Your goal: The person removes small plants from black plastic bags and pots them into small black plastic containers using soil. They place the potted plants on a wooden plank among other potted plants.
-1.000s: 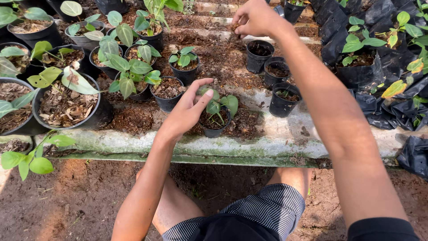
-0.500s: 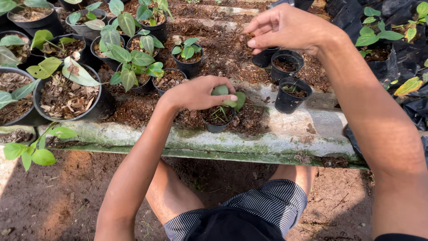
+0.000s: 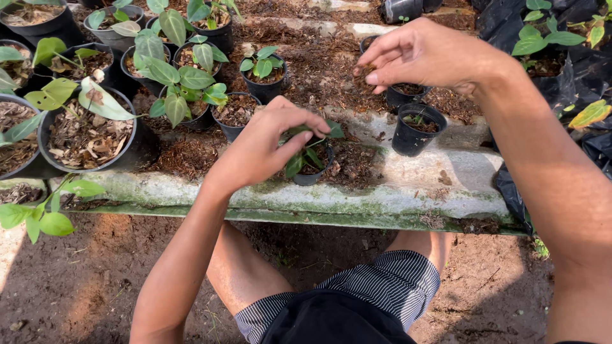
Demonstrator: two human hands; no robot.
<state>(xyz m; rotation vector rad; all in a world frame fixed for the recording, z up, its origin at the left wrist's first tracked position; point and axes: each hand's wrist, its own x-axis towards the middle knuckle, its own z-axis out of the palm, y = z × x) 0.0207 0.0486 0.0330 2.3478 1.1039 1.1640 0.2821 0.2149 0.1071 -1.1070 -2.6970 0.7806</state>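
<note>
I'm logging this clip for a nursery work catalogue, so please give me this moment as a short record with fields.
Setting: mossy concrete ledge with potted seedlings
Left hand: over the small black pot, fingers on its green seedling
Right hand: raised above two more black pots, fingertips pinched on brown potting mix
Left of the hands: large pot of bark chips

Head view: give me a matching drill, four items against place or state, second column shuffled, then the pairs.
1. left hand
2. right hand
3. small black pot
4. big pot of dry leaf litter

a. far left on the ledge
b. pinching brown crumbs above the pots
c. holding the leaves of a small potted plant
d. below the right hand, tiny sprout inside

Pairs: 1-c, 2-b, 3-d, 4-a
</note>
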